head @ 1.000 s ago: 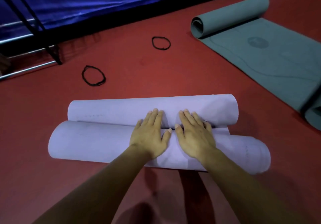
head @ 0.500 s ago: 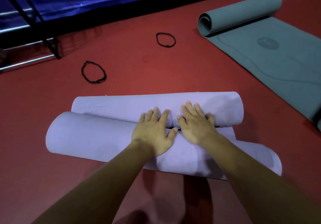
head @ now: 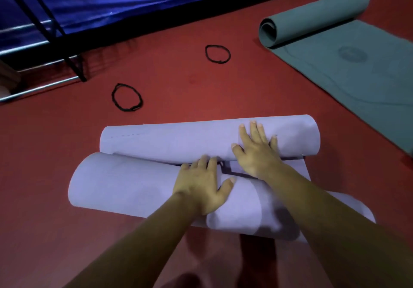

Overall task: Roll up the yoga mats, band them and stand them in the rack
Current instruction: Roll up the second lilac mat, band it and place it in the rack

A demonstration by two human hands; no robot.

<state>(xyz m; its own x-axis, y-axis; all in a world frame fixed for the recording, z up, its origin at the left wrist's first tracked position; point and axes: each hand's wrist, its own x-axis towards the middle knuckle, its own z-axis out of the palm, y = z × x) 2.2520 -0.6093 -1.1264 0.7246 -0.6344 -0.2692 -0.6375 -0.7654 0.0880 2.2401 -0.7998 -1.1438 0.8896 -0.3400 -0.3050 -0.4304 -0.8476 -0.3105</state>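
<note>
Yoga mat of pale lilac foam [head: 156, 139] lies on the red floor [head: 178, 82], curled from both ends. My right hand [head: 257, 153], flat and open, has slid forward onto the far curl; my left hand [head: 201, 189], also open, presses the near one. I judge rolling unfinished.

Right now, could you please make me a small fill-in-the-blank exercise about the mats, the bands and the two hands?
1. The right hand lies flat on the ___ roll of the lavender mat.
2. The left hand lies flat on the ___ roll of that mat.
3. ___ black bands lie loose on the red floor.
4. The green mat is only ___ rolled.
Missing words: farther; nearer; two; partly.
</note>
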